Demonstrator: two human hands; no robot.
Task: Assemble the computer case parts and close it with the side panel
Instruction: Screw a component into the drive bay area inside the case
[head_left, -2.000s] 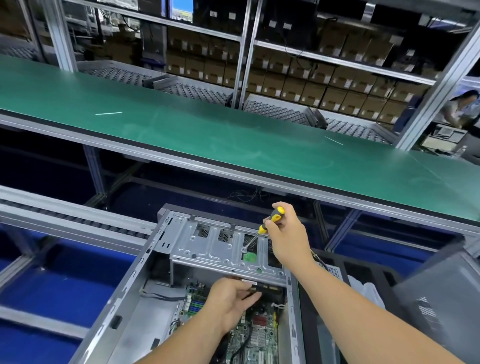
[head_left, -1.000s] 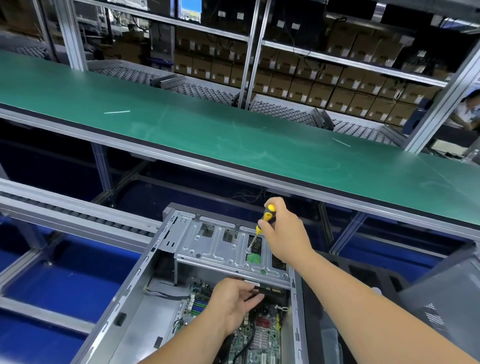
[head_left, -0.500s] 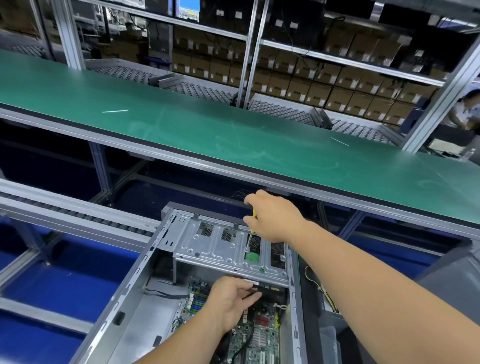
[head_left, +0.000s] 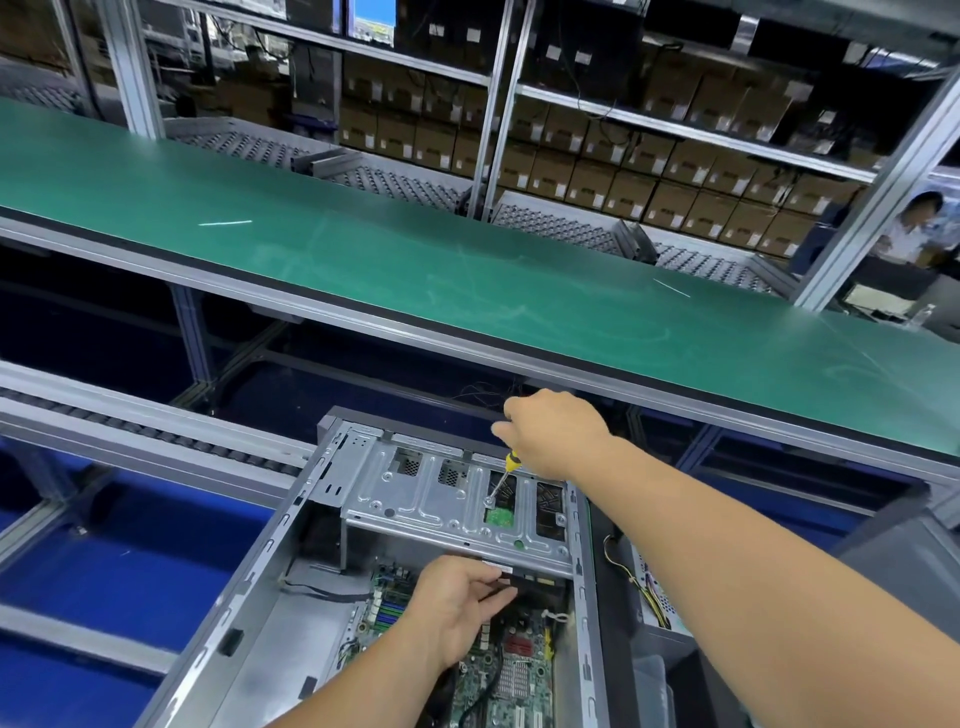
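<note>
My right hand has rolled over the screwdriver, fingers wrapped tight, tip now seated on the cage screw; left hand still pinches the drive beneath.

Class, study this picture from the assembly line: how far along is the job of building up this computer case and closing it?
Done: the motherboard sits inside the open case, and the metal drive bracket is in place. In hand: the right hand works a screwdriver at a bracket screw while the left hand holds a part under the bracket. Left: closing up; no side panel is fitted.
</note>
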